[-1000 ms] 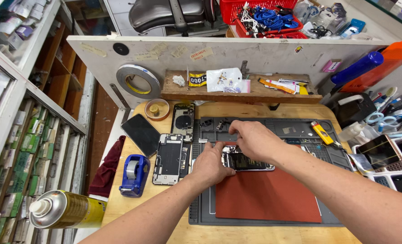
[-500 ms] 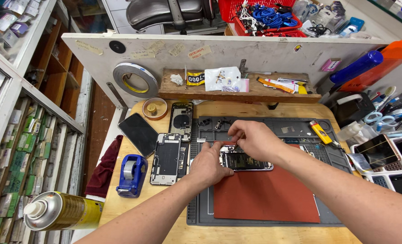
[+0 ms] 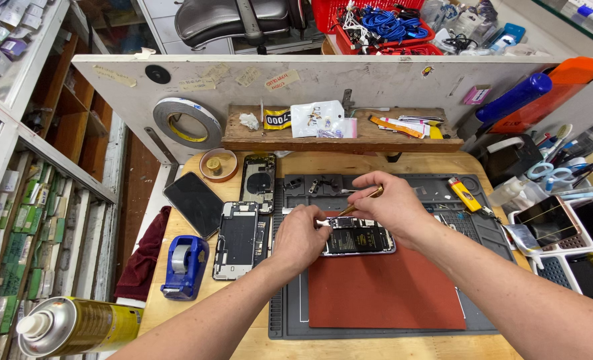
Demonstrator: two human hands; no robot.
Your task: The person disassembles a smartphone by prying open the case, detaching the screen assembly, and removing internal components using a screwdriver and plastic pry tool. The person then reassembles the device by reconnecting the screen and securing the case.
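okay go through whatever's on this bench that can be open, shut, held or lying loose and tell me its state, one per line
Opened phone: back up, insides exposed, on the red mat.
Left hand: pinching a small white piece at the phone's edge.
Right hand: holding a thin brass-coloured tool.
Second opened phone: lying untouched.
Dark screen panel: lying flat, off.
Spray can: nozzle uncapped.

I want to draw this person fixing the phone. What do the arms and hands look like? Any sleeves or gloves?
Both arms are bare, with no sleeves showing. The left hand and right hand wear no gloves, rings or watch that I can see.
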